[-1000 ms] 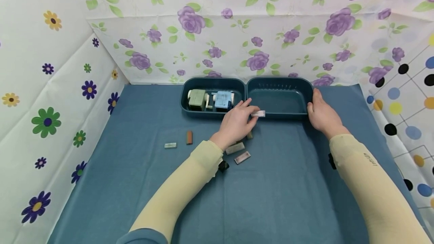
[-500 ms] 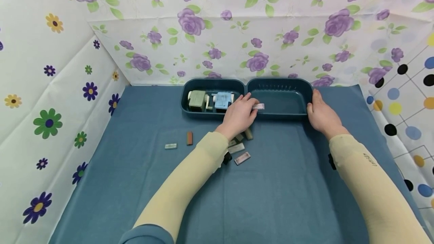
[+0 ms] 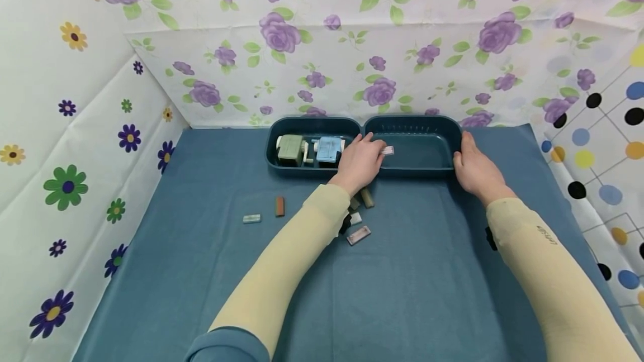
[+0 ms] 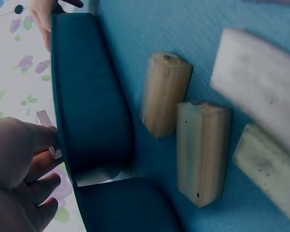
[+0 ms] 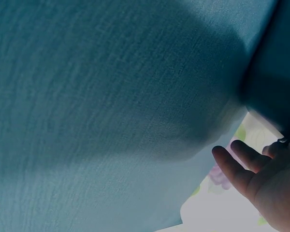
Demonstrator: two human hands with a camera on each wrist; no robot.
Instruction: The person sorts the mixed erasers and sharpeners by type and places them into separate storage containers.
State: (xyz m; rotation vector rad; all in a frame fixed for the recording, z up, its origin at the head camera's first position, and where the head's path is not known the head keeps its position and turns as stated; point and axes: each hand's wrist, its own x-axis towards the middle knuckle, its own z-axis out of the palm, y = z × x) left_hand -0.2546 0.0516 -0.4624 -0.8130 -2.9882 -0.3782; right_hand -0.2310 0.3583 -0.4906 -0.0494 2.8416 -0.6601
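My left hand (image 3: 359, 163) pinches a small pale pink eraser (image 3: 387, 150) over the near left corner of the right dark teal tray (image 3: 420, 172). In the left wrist view the eraser (image 4: 44, 118) shows between thumb and fingers, just past the tray rim. Straight fingers of my right hand (image 3: 478, 169) rest against that tray's right end; its thumb is at the front corner. A green crank pencil sharpener (image 3: 290, 149) and a blue one (image 3: 329, 149) stand in the left tray (image 3: 314, 172). Inside the right tray, only bare floor shows past the hand.
Several erasers lie in front of the trays, partly under my left forearm, among them a pinkish one (image 3: 359, 235) and a tan one (image 3: 367, 198). Farther left are an orange-brown eraser (image 3: 279, 206) and a pale green one (image 3: 251, 219). A flowered wall sheet (image 3: 322, 49) rises behind.
My left hand has moved up and slightly right with the eraser, from the tray's front edge to over its inside. My right hand stays at the tray end.
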